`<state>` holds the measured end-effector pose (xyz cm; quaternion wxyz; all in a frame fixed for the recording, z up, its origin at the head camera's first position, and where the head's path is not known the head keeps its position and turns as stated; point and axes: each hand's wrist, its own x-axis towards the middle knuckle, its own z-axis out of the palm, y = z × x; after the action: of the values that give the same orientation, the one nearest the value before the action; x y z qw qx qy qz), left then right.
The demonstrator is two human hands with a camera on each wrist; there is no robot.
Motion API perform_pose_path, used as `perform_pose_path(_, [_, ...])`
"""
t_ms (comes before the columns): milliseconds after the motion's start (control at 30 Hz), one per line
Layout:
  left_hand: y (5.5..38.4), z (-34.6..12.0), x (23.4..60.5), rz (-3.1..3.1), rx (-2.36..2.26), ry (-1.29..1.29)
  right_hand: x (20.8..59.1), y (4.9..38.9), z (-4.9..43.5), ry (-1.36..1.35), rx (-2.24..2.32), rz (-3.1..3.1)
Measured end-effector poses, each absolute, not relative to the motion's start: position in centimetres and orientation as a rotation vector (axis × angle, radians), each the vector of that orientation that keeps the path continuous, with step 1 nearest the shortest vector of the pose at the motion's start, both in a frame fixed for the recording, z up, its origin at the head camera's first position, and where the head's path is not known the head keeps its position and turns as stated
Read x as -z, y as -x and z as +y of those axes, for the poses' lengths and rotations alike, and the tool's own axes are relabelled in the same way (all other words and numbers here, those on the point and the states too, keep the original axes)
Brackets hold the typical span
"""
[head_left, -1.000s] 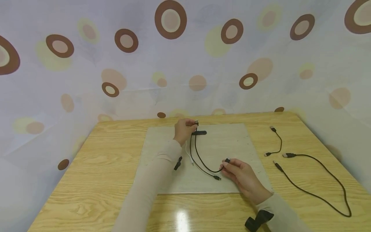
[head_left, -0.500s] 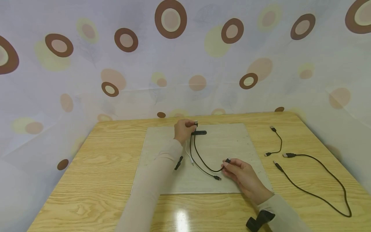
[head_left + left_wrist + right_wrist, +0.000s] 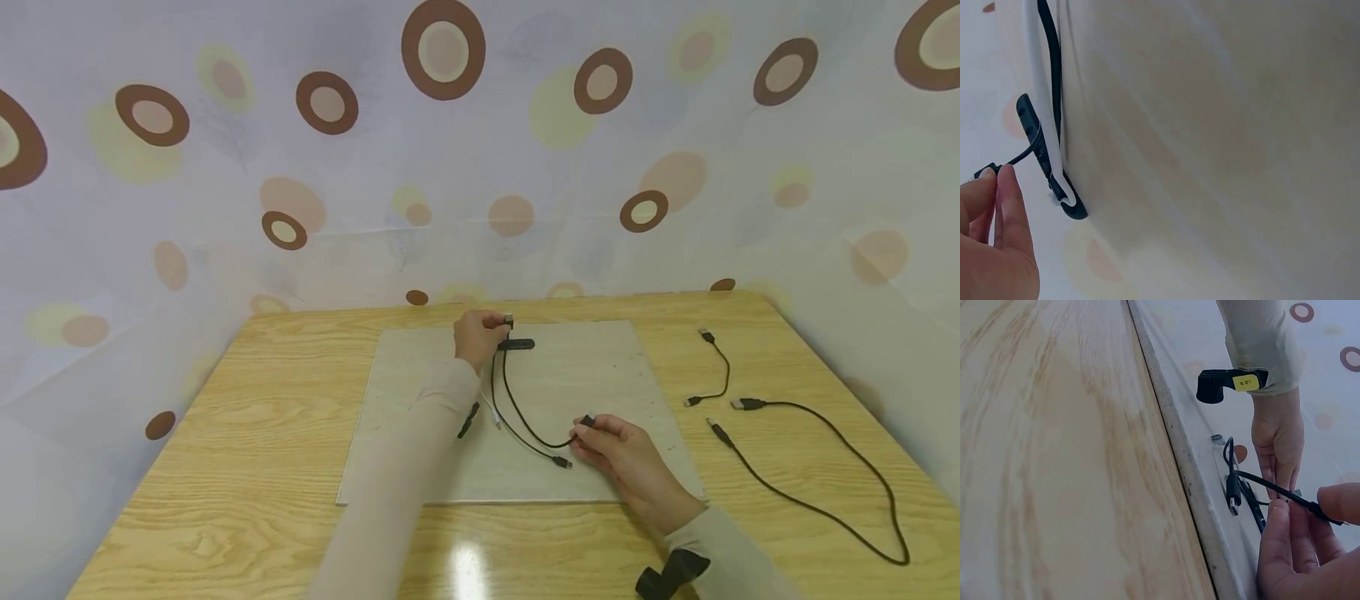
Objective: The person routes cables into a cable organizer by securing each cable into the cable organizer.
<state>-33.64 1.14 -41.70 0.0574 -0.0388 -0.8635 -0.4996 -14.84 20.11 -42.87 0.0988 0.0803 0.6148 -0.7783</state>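
Near the board's back edge my left hand pinches the USB plug of a black cable. At the front right, my right hand pinches the plug at this cable's other end between thumb and fingers. The cable sags in a curve between the hands. Just beneath the left fingertips lies a black slotted cable clip. In the left wrist view, the held cable runs through the clip, beside a white cable. Another black cable's plug lies near the right fingertips.
Everything sits on a pale board upon a wooden table. To the right lie a short black cable and a longer one. A dotted cloth hangs behind the table. Each wrist wears a black camera mount.
Both hands keep their grip on the cable's ends and stay nearly in place. My left forearm has shifted slightly to the right.
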Motion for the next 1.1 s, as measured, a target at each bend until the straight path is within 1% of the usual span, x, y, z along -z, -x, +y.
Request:
perform_pose_path(367, [33.52, 1.49, 41.60, -2.622, 1.413, 0.084, 42.76, 14.75, 20.27, -0.247, 2.266, 1.855])
perform_pose_path(1100, [34.40, 1.95, 41.68, -2.732, 1.381, 0.055, 42.73, 14.67, 20.44, -0.253, 2.255, 1.858])
